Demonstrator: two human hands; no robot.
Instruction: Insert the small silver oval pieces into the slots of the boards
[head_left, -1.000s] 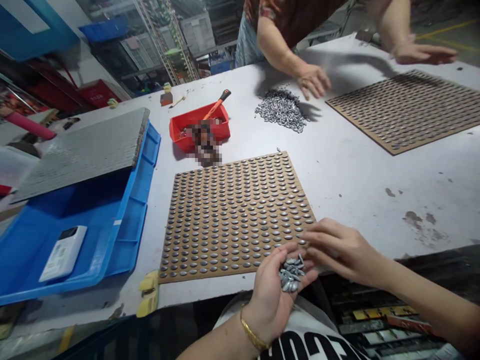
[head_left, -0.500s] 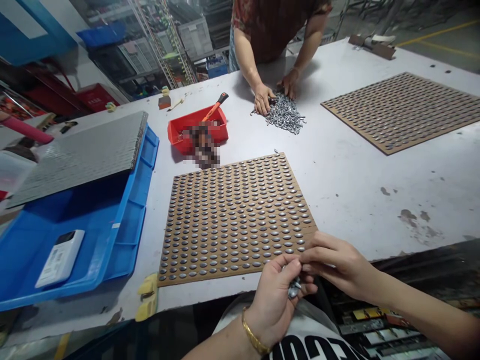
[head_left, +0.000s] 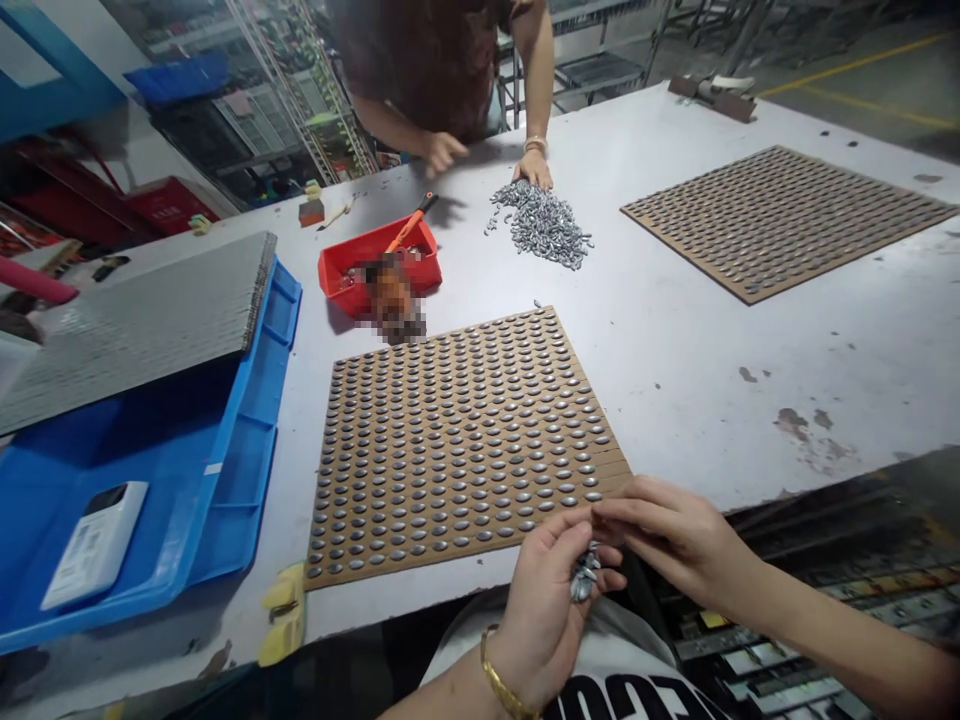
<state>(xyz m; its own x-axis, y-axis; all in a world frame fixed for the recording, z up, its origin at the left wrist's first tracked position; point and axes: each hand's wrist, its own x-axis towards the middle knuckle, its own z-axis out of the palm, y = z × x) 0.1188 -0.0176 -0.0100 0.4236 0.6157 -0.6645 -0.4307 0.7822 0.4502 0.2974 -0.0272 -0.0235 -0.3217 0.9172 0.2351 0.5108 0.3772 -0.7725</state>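
Hands meet at the near table edge; the left hand (head_left: 544,600), a gold bangle (head_left: 504,690) on its wrist, is cupped and closed round a small clutch of grey metal pieces (head_left: 583,578); the right hand (head_left: 671,535) has its fingertips pinched together at that clutch, though whether it grips a piece I cannot tell; both sit just off the near right corner of one brown perforated board (head_left: 457,440), its holes mostly filled with such pieces; a second board (head_left: 787,215) lies well apart at far right; one loose heap of pieces (head_left: 541,222) lies beyond, a co-worker's two hands (head_left: 534,168) at its far side; one red tray (head_left: 379,265) stands near the heap; one blue bin (head_left: 225,470) at left holds one white device (head_left: 96,545).
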